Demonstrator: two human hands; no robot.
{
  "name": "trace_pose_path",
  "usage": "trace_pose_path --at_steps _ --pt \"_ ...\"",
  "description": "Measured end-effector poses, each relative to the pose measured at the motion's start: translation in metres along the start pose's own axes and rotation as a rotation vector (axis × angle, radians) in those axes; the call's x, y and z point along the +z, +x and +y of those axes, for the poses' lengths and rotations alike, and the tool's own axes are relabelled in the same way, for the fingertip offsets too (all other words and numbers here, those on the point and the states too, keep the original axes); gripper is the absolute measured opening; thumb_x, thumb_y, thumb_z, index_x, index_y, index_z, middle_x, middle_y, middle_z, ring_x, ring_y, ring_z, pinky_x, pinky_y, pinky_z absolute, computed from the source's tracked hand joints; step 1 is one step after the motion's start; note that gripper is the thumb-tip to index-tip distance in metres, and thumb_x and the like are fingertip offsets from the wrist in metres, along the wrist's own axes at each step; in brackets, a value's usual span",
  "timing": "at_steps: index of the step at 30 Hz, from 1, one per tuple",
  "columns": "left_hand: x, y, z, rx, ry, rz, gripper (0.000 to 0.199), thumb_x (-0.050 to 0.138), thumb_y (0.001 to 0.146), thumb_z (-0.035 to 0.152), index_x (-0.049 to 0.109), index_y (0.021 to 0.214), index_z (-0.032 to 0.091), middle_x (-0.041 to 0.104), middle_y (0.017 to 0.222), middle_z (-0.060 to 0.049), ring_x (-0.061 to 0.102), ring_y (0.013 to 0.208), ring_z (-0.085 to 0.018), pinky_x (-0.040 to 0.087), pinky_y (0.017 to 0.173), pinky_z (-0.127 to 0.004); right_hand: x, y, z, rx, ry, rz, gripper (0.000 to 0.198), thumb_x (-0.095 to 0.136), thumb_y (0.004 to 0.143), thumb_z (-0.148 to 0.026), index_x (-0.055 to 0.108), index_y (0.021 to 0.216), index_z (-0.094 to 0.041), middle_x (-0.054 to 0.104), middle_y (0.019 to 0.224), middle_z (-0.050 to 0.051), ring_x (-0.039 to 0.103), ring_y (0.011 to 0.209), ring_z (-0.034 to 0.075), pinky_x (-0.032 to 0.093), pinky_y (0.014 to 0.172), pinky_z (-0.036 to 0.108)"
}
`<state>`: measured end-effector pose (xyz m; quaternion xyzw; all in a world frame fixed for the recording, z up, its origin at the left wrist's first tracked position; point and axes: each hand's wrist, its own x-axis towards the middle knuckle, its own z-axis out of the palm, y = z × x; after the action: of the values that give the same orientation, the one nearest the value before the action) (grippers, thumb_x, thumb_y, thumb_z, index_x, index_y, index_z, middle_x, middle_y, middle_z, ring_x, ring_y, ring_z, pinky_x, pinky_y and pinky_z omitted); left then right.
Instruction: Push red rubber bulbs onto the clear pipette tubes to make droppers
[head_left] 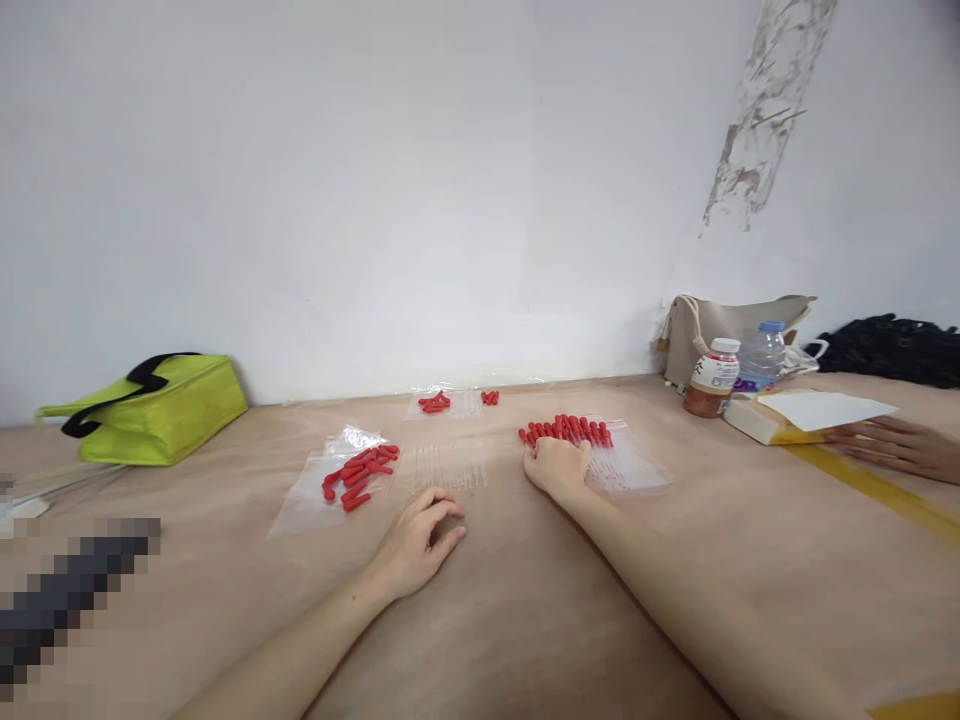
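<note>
head view: red pieces (pixel 574 429) form a row beside and over clear bag (pixel 637 470)
right hand (pixel 559 466): at row; finger grip cannot tell
left hand (pixel 420 543): fingers half wide, empty
row: light touch should keep it even

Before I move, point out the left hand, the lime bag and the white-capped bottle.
Left hand (pixel 415 545): head view, back of the hand.
Lime bag (pixel 161 415): head view, its body.
White-capped bottle (pixel 714 374): head view, its label.

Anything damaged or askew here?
Yes: the white wall has a rough, patchy strip at upper right, looking peeled against plainer paint. Small red rod-shaped pieces lie jumbled on the left clear plastic bag, unlike the neater row by the right hand.
</note>
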<state>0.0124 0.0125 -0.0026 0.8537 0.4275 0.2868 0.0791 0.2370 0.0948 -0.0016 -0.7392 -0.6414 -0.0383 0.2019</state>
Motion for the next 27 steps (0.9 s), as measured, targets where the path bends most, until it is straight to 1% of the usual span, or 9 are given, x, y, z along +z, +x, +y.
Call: trace_pose_path --at_steps 6,10,13,16,17,19,22,24,27 --pt "0.0 0.0 0.001 -0.007 0.008 -0.025 0.017 0.046 0.081 0.029 0.058 0.09 0.022 0.053 0.098 -0.005 0.052 0.082 -0.017 0.043 0.07 -0.028 0.003 0.002 0.004 -0.023 -0.026 0.002 0.028 0.041 0.075 -0.031 0.062 0.067 -0.014 0.063 0.07 0.01 0.057 0.069 0.021 0.02 0.077 0.04" --pt "-0.001 0.001 0.003 -0.033 0.134 0.042 0.015 0.05 0.079 0.032 0.06 0.085 0.024 0.057 0.094 -0.003 0.051 0.088 -0.02 0.037 0.08 -0.036 -0.001 0.0 0.004 -0.043 -0.028 0.01 0.03 0.04 0.076 -0.034 0.061 0.067 -0.015 0.063 0.07 0.01 0.057 0.069 0.022 0.02 0.077 0.039" --pt "-0.01 0.006 -0.004 -0.144 0.29 0.173 0.016 0.051 0.077 0.036 0.061 0.081 0.025 0.059 0.09 -0.003 0.05 0.091 -0.023 0.031 0.084 -0.043 -0.004 -0.004 -0.003 -0.11 0.01 0.048 0.028 0.04 0.077 -0.034 0.061 0.071 -0.017 0.064 0.075 0.009 0.056 0.075 0.021 0.02 0.076 0.038" --pt "-0.029 0.014 -0.024 -0.341 0.406 0.312 0.019 0.053 0.074 0.037 0.059 0.086 0.023 0.06 0.092 -0.005 0.049 0.093 -0.026 0.033 0.08 -0.043 -0.003 -0.01 -0.018 -0.131 0.078 0.036 0.024 0.042 0.076 -0.033 0.059 0.08 -0.018 0.064 0.076 0.008 0.056 0.078 0.021 0.021 0.075 0.035" --pt "-0.037 0.015 -0.033 -0.404 0.438 0.33 0.019 0.052 0.074 0.037 0.058 0.087 0.023 0.061 0.091 -0.005 0.05 0.091 -0.027 0.034 0.078 -0.043 -0.002 -0.012 -0.025 -0.126 0.102 0.017 0.024 0.043 0.076 -0.034 0.059 0.083 -0.018 0.064 0.077 0.008 0.056 0.079 0.02 0.022 0.075 0.035" --pt "-0.053 0.016 -0.049 -0.495 0.502 0.293 0.017 0.053 0.073 0.039 0.059 0.075 0.023 0.062 0.087 -0.007 0.051 0.089 -0.03 0.035 0.074 -0.045 0.0 -0.016 -0.037 -0.115 0.142 -0.015 0.025 0.043 0.075 -0.034 0.057 0.089 -0.018 0.063 0.08 0.007 0.055 0.081 0.02 0.023 0.075 0.034" --pt "-0.071 0.012 -0.066 -0.53 0.519 0.119 0.02 0.058 0.068 0.041 0.06 0.062 0.022 0.062 0.077 -0.009 0.054 0.082 -0.033 0.035 0.07 -0.052 0.004 -0.016 -0.052 -0.103 0.156 -0.055 0.027 0.043 0.075 -0.033 0.055 0.093 -0.018 0.062 0.088 0.009 0.055 0.084 0.021 0.024 0.076 0.035" --pt "-0.077 0.009 -0.071 -0.515 0.519 0.048 0.019 0.06 0.066 0.039 0.061 0.059 0.021 0.062 0.072 -0.009 0.056 0.077 -0.034 0.034 0.069 -0.054 0.005 -0.015 -0.058 -0.094 0.143 -0.086 0.027 0.043 0.075 -0.032 0.054 0.095 -0.017 0.061 0.092 0.01 0.054 0.087 0.022 0.024 0.077 0.036" --pt "-0.079 0.007 -0.071 -0.507 0.544 0.032 0.014 0.064 0.062 0.035 0.062 0.063 0.021 0.062 0.072 -0.01 0.056 0.076 -0.035 0.034 0.069 -0.055 0.008 -0.011 -0.065 -0.075 0.124 -0.118 0.027 0.043 0.075 -0.029 0.054 0.096 -0.016 0.061 0.093 0.012 0.054 0.089 0.023 0.026 0.077 0.037"
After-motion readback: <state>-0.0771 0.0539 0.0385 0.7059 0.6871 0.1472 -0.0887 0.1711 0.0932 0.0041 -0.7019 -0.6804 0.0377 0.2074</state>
